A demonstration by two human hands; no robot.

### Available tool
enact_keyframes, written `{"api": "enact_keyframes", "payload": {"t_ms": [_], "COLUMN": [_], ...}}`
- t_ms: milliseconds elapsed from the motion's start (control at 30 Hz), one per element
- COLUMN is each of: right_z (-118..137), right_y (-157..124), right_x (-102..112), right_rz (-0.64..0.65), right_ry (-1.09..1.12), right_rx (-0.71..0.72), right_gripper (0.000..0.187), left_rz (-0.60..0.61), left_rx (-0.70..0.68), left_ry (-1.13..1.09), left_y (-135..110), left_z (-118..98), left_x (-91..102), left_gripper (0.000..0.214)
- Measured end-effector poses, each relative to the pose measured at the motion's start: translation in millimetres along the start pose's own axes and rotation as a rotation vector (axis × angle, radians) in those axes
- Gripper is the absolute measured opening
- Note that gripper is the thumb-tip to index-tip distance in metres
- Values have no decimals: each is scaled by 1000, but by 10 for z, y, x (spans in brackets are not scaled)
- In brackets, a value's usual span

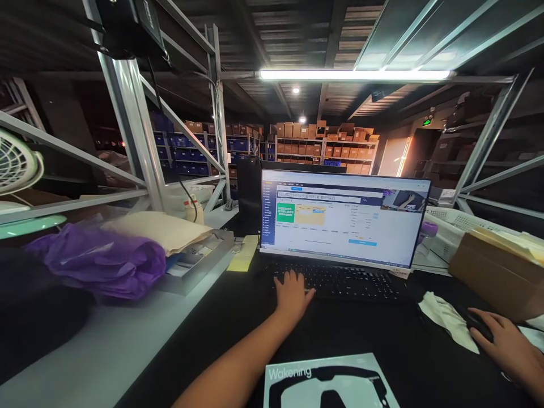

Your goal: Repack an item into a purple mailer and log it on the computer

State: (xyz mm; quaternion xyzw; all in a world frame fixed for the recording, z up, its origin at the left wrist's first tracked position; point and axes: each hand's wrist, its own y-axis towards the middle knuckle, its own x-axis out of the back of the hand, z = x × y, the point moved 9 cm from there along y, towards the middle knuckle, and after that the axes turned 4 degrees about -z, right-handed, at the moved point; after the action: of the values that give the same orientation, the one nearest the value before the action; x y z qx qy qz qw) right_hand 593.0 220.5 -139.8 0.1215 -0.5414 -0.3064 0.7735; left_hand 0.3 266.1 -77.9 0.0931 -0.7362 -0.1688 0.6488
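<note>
My left hand (292, 297) lies palm down on the left end of a black keyboard (352, 283), its fingers spread over the keys. At the far right, my right hand (508, 345) rests around a dark computer mouse (479, 324). Behind the keyboard stands a lit monitor (327, 221) showing a page with a sidebar, a search bar and small pictures. Below my left hand lies a white box (331, 388) marked "Wakening", with goggle-like eyewear printed on it; its lower part is cut off by the frame.
A crumpled white cloth (448, 320) lies left of the mouse. Beyond it are a cardboard box (495, 272) and a white basket (450, 218). Yellow paper (243, 254) sits left of the monitor. A purple bag (114, 258) and grey tray (199, 263) fill the left shelf, beside metal posts (136, 130).
</note>
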Motion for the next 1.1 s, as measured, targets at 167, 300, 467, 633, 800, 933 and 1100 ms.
{"api": "enact_keyframes", "payload": {"t_ms": [167, 300, 467, 633, 800, 933, 1100], "right_z": [-111, -95, -91, -68, -11, 26, -24], "right_y": [23, 15, 22, 11, -5, -8, -29], "right_x": [-89, -88, -61, -48, 2, 10, -37], "right_rz": [15, 32, 6, -9, -14, -13, 11], "right_ry": [-47, -78, -79, -106, -89, -112, -164], "right_rx": [15, 4, 10, 59, 43, 30, 44], "right_gripper": [58, 58, 57, 58, 60, 60, 69], "left_rz": [-8, -12, -9, -1, -7, -3, -20], "left_rx": [6, 7, -1, -1, -5, -18, -20], "left_ry": [21, 38, 46, 48, 45, 33, 28], "left_y": [11, 6, -3, -3, -9, -21, -31], "left_z": [-13, -18, -21, -23, -13, -14, -5], "left_x": [-43, -53, -38, -46, -53, -58, -15], "left_gripper": [57, 58, 59, 58, 60, 61, 58]}}
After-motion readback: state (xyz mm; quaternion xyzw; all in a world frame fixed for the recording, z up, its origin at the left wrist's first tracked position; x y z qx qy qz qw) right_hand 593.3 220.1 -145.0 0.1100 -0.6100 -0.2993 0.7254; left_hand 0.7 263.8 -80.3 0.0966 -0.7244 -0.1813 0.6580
